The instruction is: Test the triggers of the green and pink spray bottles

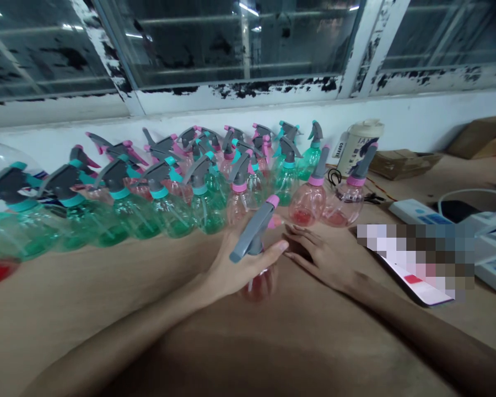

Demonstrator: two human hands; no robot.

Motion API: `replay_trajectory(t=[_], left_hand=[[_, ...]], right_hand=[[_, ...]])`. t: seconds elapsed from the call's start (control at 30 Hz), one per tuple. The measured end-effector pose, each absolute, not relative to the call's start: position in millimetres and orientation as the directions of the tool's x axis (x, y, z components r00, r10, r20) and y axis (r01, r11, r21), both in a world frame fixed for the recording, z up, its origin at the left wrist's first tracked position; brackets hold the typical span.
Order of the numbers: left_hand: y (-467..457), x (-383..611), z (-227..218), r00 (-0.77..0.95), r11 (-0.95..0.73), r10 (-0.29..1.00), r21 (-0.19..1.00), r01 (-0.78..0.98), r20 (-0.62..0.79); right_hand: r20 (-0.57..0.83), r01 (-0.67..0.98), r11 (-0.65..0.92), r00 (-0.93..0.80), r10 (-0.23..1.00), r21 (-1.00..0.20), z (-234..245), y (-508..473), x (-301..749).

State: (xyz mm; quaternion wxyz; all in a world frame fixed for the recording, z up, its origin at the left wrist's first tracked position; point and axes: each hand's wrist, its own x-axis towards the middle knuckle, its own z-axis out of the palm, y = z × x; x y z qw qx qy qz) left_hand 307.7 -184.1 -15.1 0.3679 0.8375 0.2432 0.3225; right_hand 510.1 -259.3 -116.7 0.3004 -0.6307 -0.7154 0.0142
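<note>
A pink spray bottle (259, 288) with a grey trigger head and pink nozzle tip stands in front of me, low in the middle of the view. Wrapped around its neck is my left hand (227, 273), thumb on the near side. My right hand (323, 255) rests just to the right of it, fingers stretched toward the bottle and holding nothing. Its fingertips come close to my left thumb; I cannot tell whether they touch. Two more pink spray bottles, one beside the other (306, 205), stand behind my right hand.
Several green spray bottles (171, 212) with teal collars line the table's back left, pink ones among them. A cup (359, 140) stands at the back. On the right lie a phone with a blurred-out screen (413, 279), a power strip (421, 212) and a cardboard box (407, 164).
</note>
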Motion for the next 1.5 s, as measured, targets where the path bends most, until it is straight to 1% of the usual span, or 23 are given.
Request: replay_trajectory(t=[0.1,0.23,0.27,0.37,0.47,0.57,0.63,0.7,0.77,0.83,1.0,1.07,1.13,1.2,1.4,1.5], left_hand=[[-182,307,-16,0.691,-0.634,0.625,0.753,0.177,0.363],[-181,306,-17,0.711,-0.624,0.592,0.774,0.105,0.380],[-181,307,-18,0.709,-0.619,0.586,0.781,0.080,0.392],[-179,307,-20,0.703,-0.604,0.568,0.797,0.003,0.428],[-175,304,-21,0.720,-0.609,0.531,0.792,-0.041,0.446],[-170,302,-22,0.745,-0.634,0.488,0.772,-0.056,0.455],[-166,301,-26,0.740,-0.640,0.481,0.765,-0.071,0.471],[-163,302,-35,0.702,-0.639,0.503,0.764,-0.090,0.504],[-162,303,-49,0.643,-0.652,0.536,0.752,-0.096,0.547],[-163,304,-63,0.607,-0.680,0.556,0.731,-0.061,0.567],[-170,303,-85,0.643,-0.734,0.545,0.677,0.055,0.538],[-172,303,-87,0.664,-0.736,0.536,0.673,0.066,0.522],[-173,303,-87,0.680,-0.738,0.528,0.672,0.069,0.510],[-173,303,-87,0.689,-0.738,0.523,0.671,0.071,0.502],[-172,303,-85,0.710,-0.737,0.505,0.674,0.059,0.490],[-172,303,-85,0.723,-0.737,0.502,0.673,0.069,0.475]], right_hand=[[0.419,0.847,0.233,-0.014,0.908,-0.478,-102,-269,501],[0.344,0.791,0.160,0.067,0.937,-0.590,-78,-287,471],[0.329,0.785,0.148,0.075,0.941,-0.601,-73,-289,460],[0.344,0.760,0.140,0.116,0.932,-0.635,-62,-287,431],[0.370,0.756,0.159,0.117,0.922,-0.635,-58,-278,416],[0.420,0.779,0.180,0.115,0.900,-0.600,-60,-274,420],[0.476,0.839,0.166,0.122,0.871,-0.518,-62,-273,431],[0.535,0.906,0.091,0.161,0.830,-0.414,-63,-269,447],[0.542,0.944,-0.001,0.189,0.819,-0.329,-62,-261,463],[0.504,0.954,-0.085,0.226,0.833,-0.288,-58,-250,475],[0.402,0.918,-0.275,0.375,0.835,-0.287,-48,-225,483],[0.423,0.915,-0.307,0.394,0.816,-0.261,-49,-217,482],[0.480,0.924,-0.303,0.380,0.791,-0.232,-51,-210,482],[0.504,0.927,-0.300,0.374,0.779,-0.225,-53,-203,482],[0.475,0.913,-0.285,0.397,0.785,-0.292,-55,-186,484],[0.484,0.901,-0.234,0.398,0.780,-0.365,-57,-186,483]])
